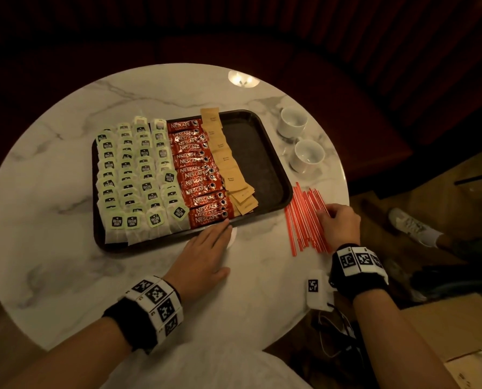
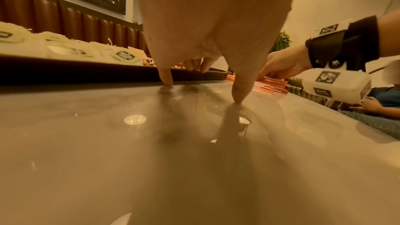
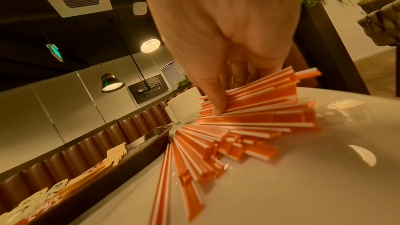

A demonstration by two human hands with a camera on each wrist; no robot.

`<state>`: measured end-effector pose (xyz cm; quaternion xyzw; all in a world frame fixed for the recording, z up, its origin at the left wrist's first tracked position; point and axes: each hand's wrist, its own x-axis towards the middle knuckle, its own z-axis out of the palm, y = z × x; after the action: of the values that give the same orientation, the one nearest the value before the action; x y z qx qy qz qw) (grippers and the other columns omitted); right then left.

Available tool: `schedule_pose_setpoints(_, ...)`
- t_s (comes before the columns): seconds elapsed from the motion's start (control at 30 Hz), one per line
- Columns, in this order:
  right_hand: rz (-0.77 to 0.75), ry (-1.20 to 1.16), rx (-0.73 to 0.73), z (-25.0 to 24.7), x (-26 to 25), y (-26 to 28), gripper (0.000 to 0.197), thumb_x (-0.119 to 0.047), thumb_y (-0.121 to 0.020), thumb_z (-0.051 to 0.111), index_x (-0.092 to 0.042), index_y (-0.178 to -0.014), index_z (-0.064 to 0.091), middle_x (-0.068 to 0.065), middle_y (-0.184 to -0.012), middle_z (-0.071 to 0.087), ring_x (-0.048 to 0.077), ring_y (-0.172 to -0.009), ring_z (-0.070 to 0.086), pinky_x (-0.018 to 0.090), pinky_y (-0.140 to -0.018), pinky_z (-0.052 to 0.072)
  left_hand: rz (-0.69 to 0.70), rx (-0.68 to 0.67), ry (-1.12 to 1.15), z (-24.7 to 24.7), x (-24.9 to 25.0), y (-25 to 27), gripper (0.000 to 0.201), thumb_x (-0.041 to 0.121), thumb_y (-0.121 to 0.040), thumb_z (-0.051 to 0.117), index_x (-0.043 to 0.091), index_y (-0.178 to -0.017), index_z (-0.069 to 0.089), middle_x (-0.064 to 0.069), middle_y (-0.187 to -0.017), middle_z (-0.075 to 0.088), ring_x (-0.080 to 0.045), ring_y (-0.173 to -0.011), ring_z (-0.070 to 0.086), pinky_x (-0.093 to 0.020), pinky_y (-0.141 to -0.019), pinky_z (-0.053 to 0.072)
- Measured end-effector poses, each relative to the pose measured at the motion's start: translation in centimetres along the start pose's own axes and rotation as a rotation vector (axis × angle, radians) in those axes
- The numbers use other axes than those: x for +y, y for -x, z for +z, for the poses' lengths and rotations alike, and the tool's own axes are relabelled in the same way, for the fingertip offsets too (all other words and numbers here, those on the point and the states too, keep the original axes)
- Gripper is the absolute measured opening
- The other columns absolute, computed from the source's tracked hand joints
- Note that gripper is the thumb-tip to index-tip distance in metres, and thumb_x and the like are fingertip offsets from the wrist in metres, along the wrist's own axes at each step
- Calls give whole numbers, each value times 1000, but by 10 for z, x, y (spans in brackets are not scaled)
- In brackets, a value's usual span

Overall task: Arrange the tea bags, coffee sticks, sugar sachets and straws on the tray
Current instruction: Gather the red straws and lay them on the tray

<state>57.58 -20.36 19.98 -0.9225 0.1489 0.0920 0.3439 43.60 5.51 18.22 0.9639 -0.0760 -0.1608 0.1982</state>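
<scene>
A dark tray [image 1: 251,153] lies on a round marble table. Rows of green-labelled tea bags [image 1: 133,175] fill its left part. Beside them run a column of red coffee sticks [image 1: 200,169] and a column of brown sugar sachets [image 1: 231,169]; its right part is bare. Red-and-white straws [image 1: 304,220] lie fanned in a loose pile on the table right of the tray. My right hand [image 1: 325,213] curls its thumb and fingers onto the straws [image 3: 249,126]. My left hand [image 1: 223,248] lies flat on the table, its fingertips [image 2: 166,81] at the tray's front rim [image 2: 86,73].
Two white cups [image 1: 293,122] [image 1: 308,155] stand on the table behind the straws, right of the tray. The table edge runs close to my right hand. A cardboard box [image 1: 444,329] and a shoe [image 1: 411,223] are on the floor at the right.
</scene>
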Motion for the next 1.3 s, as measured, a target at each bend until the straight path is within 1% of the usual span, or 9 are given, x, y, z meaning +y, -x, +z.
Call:
schedule_pose_setpoints(0.17,10,-68,-18,-5,-2,3,33,-19,-99,56,-4,-128,62,14,-118,68,25,-103,65,33,-90,49,-4,-3,45,-2,0,0,85,44,-94,54,19,-155,0,6,-163,-4,-13,-149,-2,-27,-116,1)
schedule_pose_setpoints(0.27,16,-142,-16,-8,-1,4,29,-22,-100,56,-6,-122,65,10,-105,71,15,-84,65,28,-77,51,-10,-13,55,-5,2,0,84,42,-94,55,20,-155,2,6,-163,-2,-12,-148,0,-27,-117,4)
schedule_pose_setpoints(0.4,18,-360,-110,-17,-11,10,22,-28,-99,55,-12,-105,69,6,-87,73,16,-75,70,32,-71,57,-23,51,151,-19,9,-5,64,37,-96,53,22,-151,24,4,-157,24,-12,-142,20,-34,-118,22)
schedule_pose_setpoints(0.5,-54,-518,-236,-17,-30,25,20,-24,-100,54,-12,-101,70,7,-79,70,13,-67,66,28,-68,57,-40,124,338,-35,23,-15,48,33,-98,51,21,-143,40,3,-142,45,-11,-127,39,-28,-106,34)
schedule_pose_setpoints(0.63,-86,-701,-369,2,-57,44,17,-18,-102,50,-10,-107,64,2,-80,64,9,-69,59,28,-73,51,-73,70,652,-55,46,-28,44,32,-99,51,18,-140,45,3,-131,54,-10,-109,55,-23,-92,46)
schedule_pose_setpoints(0.83,-45,-1031,-505,23,-91,73,18,-15,-105,38,-15,-108,56,-2,-73,48,7,-62,45,20,-59,44,-87,-59,1035,-57,56,-40,37,21,-96,57,8,-130,53,-7,-114,65,-21,-104,65,-39,-94,54)
schedule_pose_setpoints(0.97,-100,-1049,-524,28,-94,83,16,-19,-105,37,-16,-99,52,-11,-60,53,1,-56,55,22,-60,50,-83,-57,1251,-60,52,-37,29,1,-94,55,-7,-122,57,-23,-109,64,-19,-87,68,-23,-79,57)
schedule_pose_setpoints(1.13,-285,-903,-511,30,-91,81,18,-25,-104,40,-15,-98,53,-8,-73,55,4,-70,54,22,-70,47,-102,-26,1223,-60,47,-36,20,0,-93,57,-10,-109,64,-15,-90,68,-8,-75,70,-18,-74,55)
schedule_pose_setpoints(1.3,-330,-827,-535,34,-91,81,26,-32,-104,38,-14,-97,54,-9,-66,54,8,-67,55,22,-64,47,-117,20,1254,-62,47,-35,23,0,-91,60,-8,-112,65,-22,-105,68,-14,-86,70,-23,-80,56)
